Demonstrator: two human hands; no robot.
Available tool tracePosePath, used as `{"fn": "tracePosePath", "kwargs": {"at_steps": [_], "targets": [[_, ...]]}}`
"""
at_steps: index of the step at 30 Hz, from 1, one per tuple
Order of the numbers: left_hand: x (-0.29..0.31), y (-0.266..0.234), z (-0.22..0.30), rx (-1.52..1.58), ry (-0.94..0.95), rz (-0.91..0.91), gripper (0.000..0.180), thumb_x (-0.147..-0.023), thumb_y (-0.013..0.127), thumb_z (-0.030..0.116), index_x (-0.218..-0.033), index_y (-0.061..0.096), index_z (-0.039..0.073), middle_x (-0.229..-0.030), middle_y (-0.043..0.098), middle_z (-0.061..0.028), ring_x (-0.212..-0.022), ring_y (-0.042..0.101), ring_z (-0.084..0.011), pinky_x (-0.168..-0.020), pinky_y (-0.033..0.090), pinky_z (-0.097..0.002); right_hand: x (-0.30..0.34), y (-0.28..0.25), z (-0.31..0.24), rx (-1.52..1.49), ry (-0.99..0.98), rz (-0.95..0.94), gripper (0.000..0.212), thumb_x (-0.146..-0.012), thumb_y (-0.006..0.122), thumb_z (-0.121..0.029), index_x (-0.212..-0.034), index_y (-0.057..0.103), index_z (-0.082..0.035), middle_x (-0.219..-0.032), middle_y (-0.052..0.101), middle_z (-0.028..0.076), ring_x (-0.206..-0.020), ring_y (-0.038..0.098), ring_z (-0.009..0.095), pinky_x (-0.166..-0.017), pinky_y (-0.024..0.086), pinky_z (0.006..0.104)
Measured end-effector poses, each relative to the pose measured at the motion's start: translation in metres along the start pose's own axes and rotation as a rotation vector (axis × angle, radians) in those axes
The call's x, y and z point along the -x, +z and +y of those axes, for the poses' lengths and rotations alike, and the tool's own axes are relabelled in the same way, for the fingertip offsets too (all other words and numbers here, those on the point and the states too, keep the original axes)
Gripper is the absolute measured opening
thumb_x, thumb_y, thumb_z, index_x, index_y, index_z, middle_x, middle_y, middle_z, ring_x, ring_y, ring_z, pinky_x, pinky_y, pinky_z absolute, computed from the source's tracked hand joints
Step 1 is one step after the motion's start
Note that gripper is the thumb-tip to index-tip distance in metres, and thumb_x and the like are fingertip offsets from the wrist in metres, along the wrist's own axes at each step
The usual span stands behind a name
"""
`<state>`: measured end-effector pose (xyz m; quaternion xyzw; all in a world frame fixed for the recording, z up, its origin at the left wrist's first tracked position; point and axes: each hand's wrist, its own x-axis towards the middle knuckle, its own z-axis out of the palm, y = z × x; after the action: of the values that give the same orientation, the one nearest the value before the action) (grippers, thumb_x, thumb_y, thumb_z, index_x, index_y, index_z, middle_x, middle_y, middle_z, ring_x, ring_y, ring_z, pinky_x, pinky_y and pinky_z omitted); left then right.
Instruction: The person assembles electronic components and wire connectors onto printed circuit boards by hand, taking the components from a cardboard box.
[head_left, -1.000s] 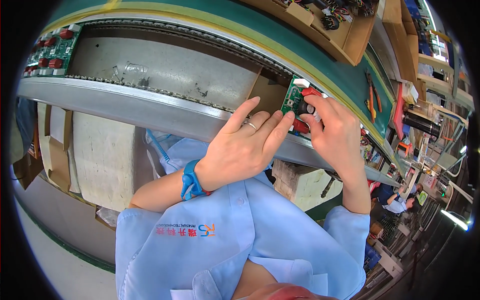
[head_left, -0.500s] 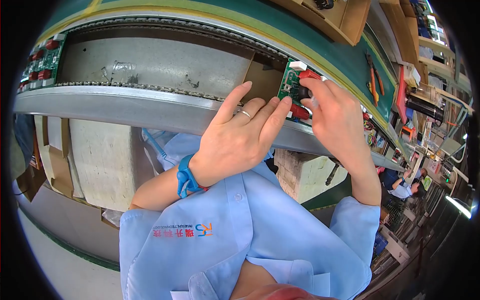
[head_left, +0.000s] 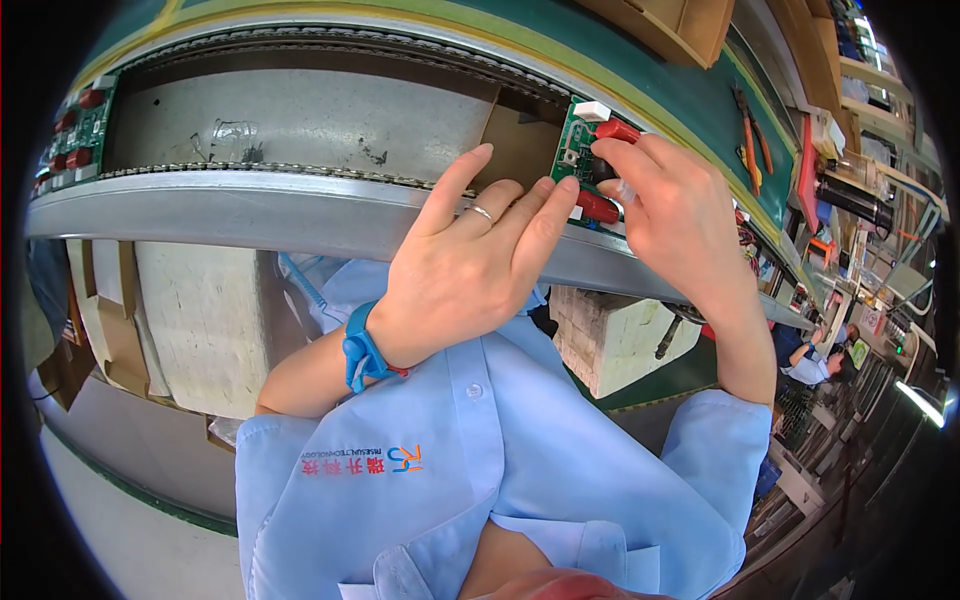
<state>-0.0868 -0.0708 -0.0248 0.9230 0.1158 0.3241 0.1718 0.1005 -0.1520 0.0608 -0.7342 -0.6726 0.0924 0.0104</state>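
board in hand: we count one green circuit board (head_left: 566,150), right of the upper centre, set between the conveyor's two rails and partly hidden by our hand.
parts on it: two red components (head_left: 598,208) and one white block (head_left: 593,112) show plainly; others are covered.
right hand: our one right hand (head_left: 685,215), right of centre, has thumb and index finger pinching one black round component (head_left: 603,170) on that board.
left hand: our one left hand (head_left: 455,265), near the centre, shows four digits, one stretched out apart to the left, the others closer together; the rightmost tip meets the board's lower left edge, and how hard it presses we cannot tell.
worn: one ring (head_left: 481,211) and one blue wrist strap (head_left: 363,348), both on the left.
chains: two, the lower chain (head_left: 280,168) and the upper chain (head_left: 300,36).
far board: at least one circuit board with red parts (head_left: 85,130), upper left.
tools: one pair of pliers (head_left: 746,130), upper right.
boxes: one open cardboard box (head_left: 700,40), top edge.
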Motion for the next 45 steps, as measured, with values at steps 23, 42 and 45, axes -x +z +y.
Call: {"fn": "tracePosePath", "kwargs": {"at_steps": [23,42,45], "targets": [[0.007,-0.073,-0.045,0.098,-0.203,0.030,0.046,-0.078,0.074,0.005,-0.124,0.066,0.009,-0.106,0.072,-0.0026,-0.102,0.067,-0.0195,-0.116,0.026,-0.0520,0.027,0.007,0.007,-0.082,0.154,0.108,0.028,-0.080,0.070,-0.006,-0.108,0.069,-0.006,-0.102,0.069,0.016,-0.086,0.067,0.038,-0.075,0.054,0.0458],[0.091,-0.273,-0.393,-0.982,-0.713,0.042,0.035,-0.103,0.045,0.032,-0.131,0.058,0.018,-0.099,0.074,-0.0146,-0.099,0.069,-0.0330,-0.109,0.029,-0.0620,0.133,-0.008,0.101,0.162,0.806,-0.016,0.028,-0.076,0.076,-0.009,-0.103,0.073,-0.013,-0.096,0.070,0.019,-0.087,0.068,0.039,-0.075,0.054,0.0478],[0.088,-0.272,-0.384,-1.036,-0.675,-0.011,0.036,-0.104,0.043,0.031,-0.133,0.059,0.017,-0.094,0.074,-0.0160,-0.098,0.069,-0.0322,-0.112,0.026,-0.0582,0.144,-0.013,0.106,0.161,0.822,-0.038,0.030,-0.075,0.077,-0.008,-0.104,0.072,-0.013,-0.101,0.069,0.016,-0.091,0.067,0.038,-0.077,0.053,0.0469]]}}
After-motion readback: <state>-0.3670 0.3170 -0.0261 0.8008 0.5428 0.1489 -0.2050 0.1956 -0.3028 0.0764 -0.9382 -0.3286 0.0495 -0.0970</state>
